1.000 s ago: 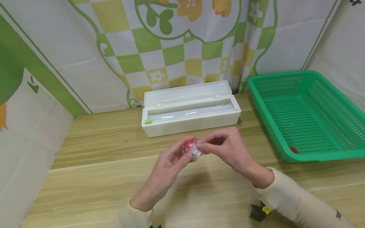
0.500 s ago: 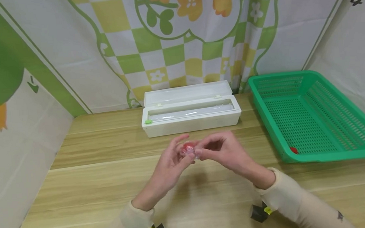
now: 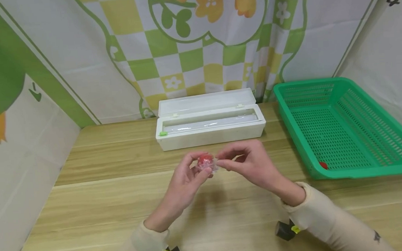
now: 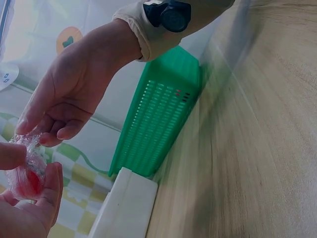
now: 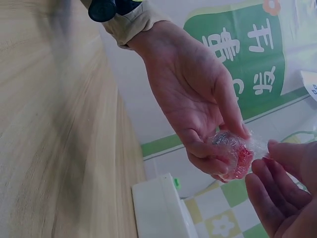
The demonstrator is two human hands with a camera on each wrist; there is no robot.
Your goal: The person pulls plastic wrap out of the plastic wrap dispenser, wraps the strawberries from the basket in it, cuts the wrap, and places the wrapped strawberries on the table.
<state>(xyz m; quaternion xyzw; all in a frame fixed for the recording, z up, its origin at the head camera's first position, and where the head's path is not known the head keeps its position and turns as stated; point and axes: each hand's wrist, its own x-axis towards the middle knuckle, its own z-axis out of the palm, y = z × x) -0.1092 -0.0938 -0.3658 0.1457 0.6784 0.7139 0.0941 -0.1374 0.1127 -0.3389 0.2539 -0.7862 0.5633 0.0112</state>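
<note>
A small red round thing (image 3: 205, 159), wrapped in crumpled clear plastic film, is held above the table at the centre of the head view. My left hand (image 3: 184, 184) grips it between thumb and fingers. From the right, my right hand (image 3: 253, 168) pinches a loose end of the film between thumb and forefinger. In the right wrist view the clear film (image 5: 256, 146) stretches from the red thing to the right fingertips. The left wrist view shows the wrapped red thing (image 4: 30, 182) low at the left edge, partly covered by the left fingers.
Behind the hands stands a long white box (image 3: 211, 135) with its lid raised and a roll of clear film (image 3: 209, 124) inside. A green perforated basket (image 3: 293, 135) sits at the right, with a small red thing (image 3: 323, 165) in its near corner. Printed curtains (image 3: 197, 64) enclose the wooden table (image 3: 106, 208).
The right hand went in close to the red thing, then drew back slightly to the right with the film end. The left hand turned the red thing a little. Box and basket stayed put.
</note>
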